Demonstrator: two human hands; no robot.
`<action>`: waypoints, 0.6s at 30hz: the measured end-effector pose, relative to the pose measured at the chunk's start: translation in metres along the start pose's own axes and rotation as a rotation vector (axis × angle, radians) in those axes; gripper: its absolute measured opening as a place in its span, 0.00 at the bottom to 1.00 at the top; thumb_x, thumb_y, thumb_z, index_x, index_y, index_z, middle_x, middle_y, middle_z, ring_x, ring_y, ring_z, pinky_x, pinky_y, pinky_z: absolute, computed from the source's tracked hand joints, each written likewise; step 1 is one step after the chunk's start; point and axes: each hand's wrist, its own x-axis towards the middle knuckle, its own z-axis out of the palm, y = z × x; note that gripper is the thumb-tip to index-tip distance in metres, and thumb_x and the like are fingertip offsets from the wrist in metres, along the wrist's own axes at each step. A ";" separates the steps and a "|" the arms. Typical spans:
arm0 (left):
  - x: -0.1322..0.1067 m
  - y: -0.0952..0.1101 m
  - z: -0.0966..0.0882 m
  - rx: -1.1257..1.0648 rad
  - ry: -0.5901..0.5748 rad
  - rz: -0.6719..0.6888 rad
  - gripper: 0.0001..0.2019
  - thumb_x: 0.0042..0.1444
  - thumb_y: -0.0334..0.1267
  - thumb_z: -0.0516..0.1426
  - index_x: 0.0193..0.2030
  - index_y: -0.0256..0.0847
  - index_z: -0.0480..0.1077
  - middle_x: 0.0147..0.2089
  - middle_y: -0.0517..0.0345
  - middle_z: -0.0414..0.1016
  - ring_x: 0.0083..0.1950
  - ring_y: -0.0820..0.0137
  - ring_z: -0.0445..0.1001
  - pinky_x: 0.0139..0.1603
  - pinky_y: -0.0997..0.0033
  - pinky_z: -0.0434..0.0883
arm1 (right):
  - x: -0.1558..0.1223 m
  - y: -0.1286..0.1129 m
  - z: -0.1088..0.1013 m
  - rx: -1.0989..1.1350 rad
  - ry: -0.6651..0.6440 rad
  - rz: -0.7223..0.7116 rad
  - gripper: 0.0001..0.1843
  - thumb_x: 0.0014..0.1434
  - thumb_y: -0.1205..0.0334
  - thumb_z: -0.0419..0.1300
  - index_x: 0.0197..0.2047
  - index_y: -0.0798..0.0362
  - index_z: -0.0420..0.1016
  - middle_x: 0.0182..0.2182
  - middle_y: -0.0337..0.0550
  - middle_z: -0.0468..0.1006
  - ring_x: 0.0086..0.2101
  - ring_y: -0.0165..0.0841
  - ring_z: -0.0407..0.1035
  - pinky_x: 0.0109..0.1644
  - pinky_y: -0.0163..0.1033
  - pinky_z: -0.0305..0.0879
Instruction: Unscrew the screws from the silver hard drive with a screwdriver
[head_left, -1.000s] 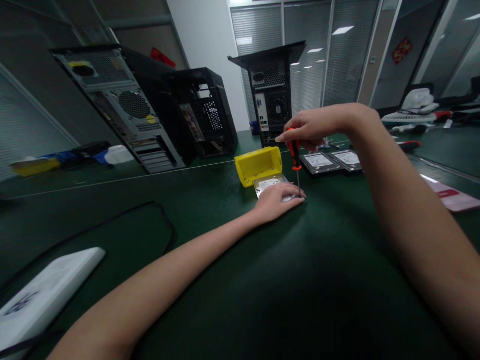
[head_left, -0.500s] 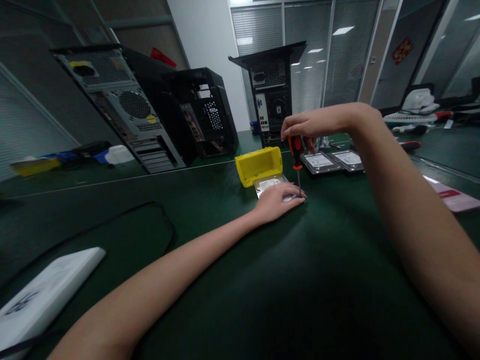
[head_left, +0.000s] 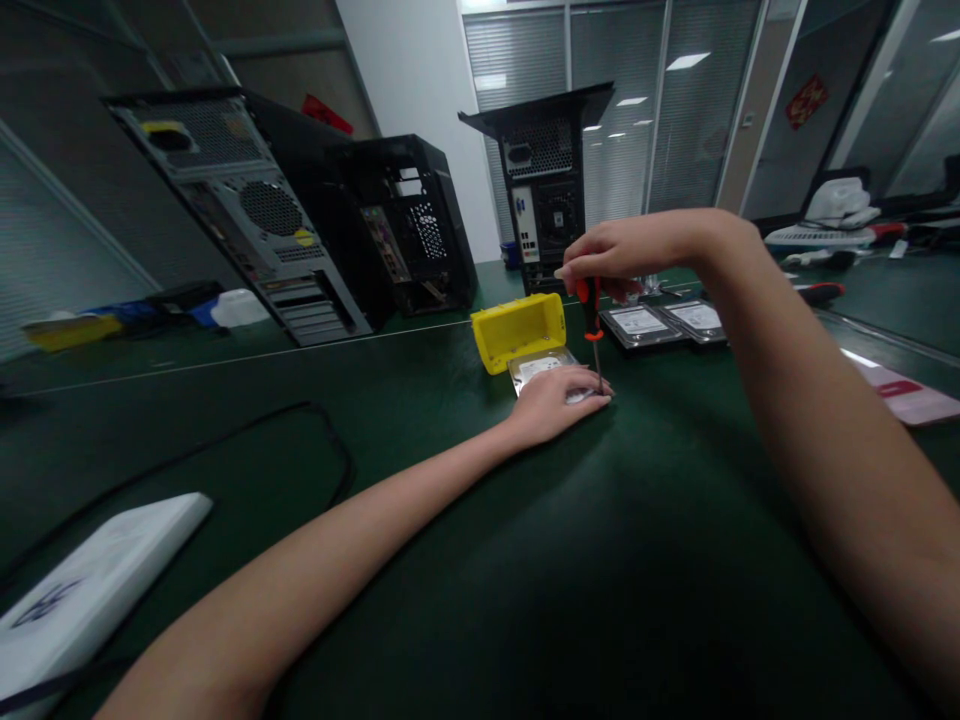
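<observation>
My left hand [head_left: 559,398] lies over a hard drive [head_left: 534,368] on the green table, its fingers and thumb gripping the drive and covering much of it. From above, my right hand [head_left: 611,258] is closed around the top of a red and black screwdriver [head_left: 591,310]. The shaft stands nearly upright, its tip down at the drive's right end beside my left fingertips. What the tip touches is too small to make out. Right behind the drive, a yellow open box [head_left: 519,330] rests on its side.
Two more hard drives [head_left: 641,322] lie to the right, under my right wrist. Computer cases [head_left: 547,190] stand along the back, with larger ones [head_left: 262,200] at left. A white box [head_left: 97,580] and a black cable [head_left: 247,430] are at near left; a pink-white card [head_left: 907,395] lies right.
My right hand's fingers have shifted slightly on the screwdriver's handle, with the thumb now further left. My left hand and the drive have stayed in place.
</observation>
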 end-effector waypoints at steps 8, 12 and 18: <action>0.000 0.002 -0.001 -0.001 -0.008 -0.009 0.13 0.60 0.44 0.51 0.45 0.43 0.74 0.50 0.56 0.74 0.53 0.66 0.69 0.56 0.62 0.64 | -0.004 -0.002 0.003 -0.020 0.056 -0.005 0.29 0.58 0.38 0.45 0.42 0.55 0.72 0.21 0.39 0.67 0.22 0.24 0.60 0.28 0.33 0.52; 0.000 0.002 -0.001 -0.003 -0.002 -0.005 0.13 0.60 0.44 0.51 0.45 0.43 0.74 0.50 0.56 0.74 0.53 0.66 0.69 0.56 0.62 0.64 | -0.005 -0.002 0.004 -0.037 0.071 0.041 0.31 0.57 0.36 0.44 0.40 0.55 0.72 0.21 0.40 0.67 0.23 0.26 0.62 0.28 0.34 0.54; 0.001 0.000 0.000 0.001 -0.011 0.002 0.14 0.60 0.44 0.51 0.45 0.43 0.74 0.50 0.56 0.74 0.54 0.66 0.69 0.56 0.62 0.64 | 0.000 0.006 0.004 0.025 0.096 0.107 0.34 0.61 0.40 0.37 0.41 0.57 0.73 0.26 0.45 0.73 0.24 0.31 0.67 0.30 0.36 0.61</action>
